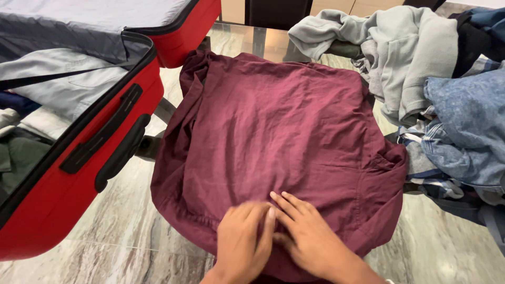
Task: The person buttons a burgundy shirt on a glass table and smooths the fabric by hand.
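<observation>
We have both hands flat on the shirt (273,137), palms down and fingers stretched out, gripping nothing: the left hand (243,242) and right hand (310,239) lie side by side with their fingertips meeting, pressing the cloth near its edge closest to us. The shirt, a dark maroon one, spreads away from our hands across the glass table (252,42), roughly squared, with loose folds bunched along the side left of our left hand and a collar-like lump beyond our right hand. We judge it light, thin and limp: the wrinkled surface suggests a soft woven cloth that will sag and slip out of shape if lifted from one point, though it is in no way fragile. On smooth glass it may slide easily under a push. We think the best hold is a pinch at two edges or corners at once, or palms kept flat to crease it, since a single grab in the middle would crumple it. Farther to the left of our hands stands an open red suitcase (79,184) with folded clothes inside, and off to the right, well apart from our fingers, lies a heap of clothes (421,63) in grey, blue and denim tones.
</observation>
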